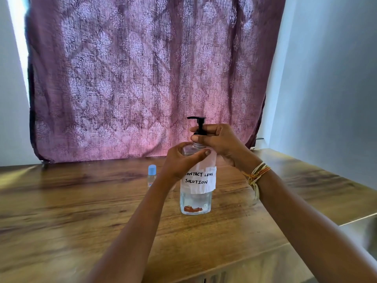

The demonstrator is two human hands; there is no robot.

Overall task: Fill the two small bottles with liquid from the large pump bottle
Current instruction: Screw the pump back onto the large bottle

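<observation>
Left hand (184,160) wraps the pump bottle's (196,193) shoulder mid-surface; right hand (216,140) pinches its pump collar (199,133). Brace the body firmly while unscrewing. One small bottle (152,176) stands just left, capped.

Left hand (179,160) wraps the pump bottle's (196,199) shoulder. Right hand (216,139) pinches the black pump collar (199,132). A blue-capped small bottle (152,176) stands behind on the surface (81,211).
</observation>
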